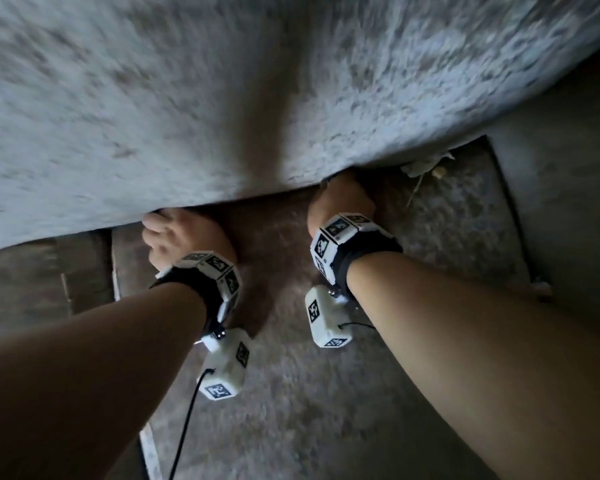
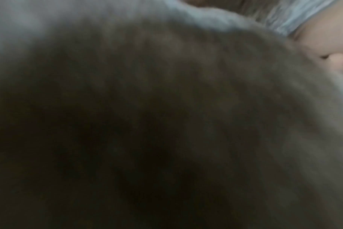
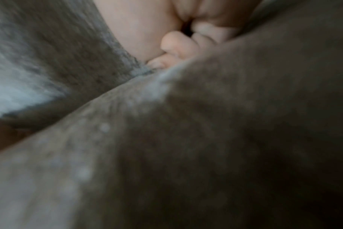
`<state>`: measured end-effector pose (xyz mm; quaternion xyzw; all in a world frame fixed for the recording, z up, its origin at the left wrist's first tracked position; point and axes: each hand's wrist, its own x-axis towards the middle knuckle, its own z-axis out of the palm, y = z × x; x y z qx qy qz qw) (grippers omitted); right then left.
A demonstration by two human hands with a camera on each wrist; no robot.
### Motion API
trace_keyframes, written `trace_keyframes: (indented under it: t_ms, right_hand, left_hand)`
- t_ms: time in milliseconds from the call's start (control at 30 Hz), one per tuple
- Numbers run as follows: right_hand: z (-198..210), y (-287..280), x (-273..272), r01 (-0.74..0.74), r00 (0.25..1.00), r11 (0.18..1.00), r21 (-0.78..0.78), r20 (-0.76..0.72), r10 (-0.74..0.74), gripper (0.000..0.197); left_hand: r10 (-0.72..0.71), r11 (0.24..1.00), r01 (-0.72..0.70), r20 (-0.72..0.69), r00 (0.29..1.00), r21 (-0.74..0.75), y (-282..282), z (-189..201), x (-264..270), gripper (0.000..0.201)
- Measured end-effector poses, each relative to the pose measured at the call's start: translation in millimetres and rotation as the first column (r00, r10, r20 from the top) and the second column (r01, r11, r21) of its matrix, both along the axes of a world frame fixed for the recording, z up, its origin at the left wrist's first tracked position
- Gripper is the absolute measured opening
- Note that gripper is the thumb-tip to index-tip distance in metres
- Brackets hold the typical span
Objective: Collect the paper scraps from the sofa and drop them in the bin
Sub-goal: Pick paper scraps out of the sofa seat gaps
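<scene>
Your left hand (image 1: 179, 237) has its grip hooked over the near edge of the grey seat cushion (image 1: 222, 98), fingers curled round the fabric, and I judge that is so you can lift it clear of the sofa base (image 1: 291, 393) below. In the left wrist view almost everything is dark, blurred cloth. Further right, your right hand (image 1: 340, 202) is clamped on the same edge, its fingers (image 3: 178, 41) tucked into the fold in the right wrist view; two holds keep a floppy cushion level. At the far right, on the base near its back right corner and just under the cushion's edge, lie the pale paper scraps (image 1: 425, 166), beside a thin stalk. No bin is in view
</scene>
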<state>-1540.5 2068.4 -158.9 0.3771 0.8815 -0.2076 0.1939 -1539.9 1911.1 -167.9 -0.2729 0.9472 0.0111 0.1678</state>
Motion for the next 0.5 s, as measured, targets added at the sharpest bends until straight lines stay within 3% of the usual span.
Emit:
trace_keyframes:
  t_ms: [100,233,333,400,500]
  right_hand:
    - [11.9,4.2,3.9,-0.006,0.999,0.996,-0.089,-0.033,0.003,0.028]
    - [34.4,14.1,25.1,0.022,0.995,0.977,-0.211,-0.091,-0.042,0.043]
    - [39.0,18.3,60.2,0.094,0.989,0.951,-0.293,-0.086,-0.124,0.049]
    - [39.8,23.9,86.1,0.203,0.965,0.871,-0.448,-0.056,-0.254,0.048]
    - [48.7,44.9,121.7,0.331,0.914,0.756,-0.565,-0.007,-0.405,0.031]
  left_hand:
    - [-0.085,0.995,0.083,0.039,0.996,0.049,-10.9,-6.5,1.4,0.036]
    - [-0.285,0.956,0.274,0.101,0.953,0.107,-27.9,8.9,-3.4,0.042]
    - [-0.4,0.911,0.39,0.064,0.914,0.135,-28.4,16.8,8.1,0.048]
    - [-0.451,0.88,0.431,0.065,0.89,0.198,-17.4,30.4,20.5,0.044]
    - [-0.378,0.873,0.333,0.065,0.923,0.356,8.0,47.1,35.8,0.04]
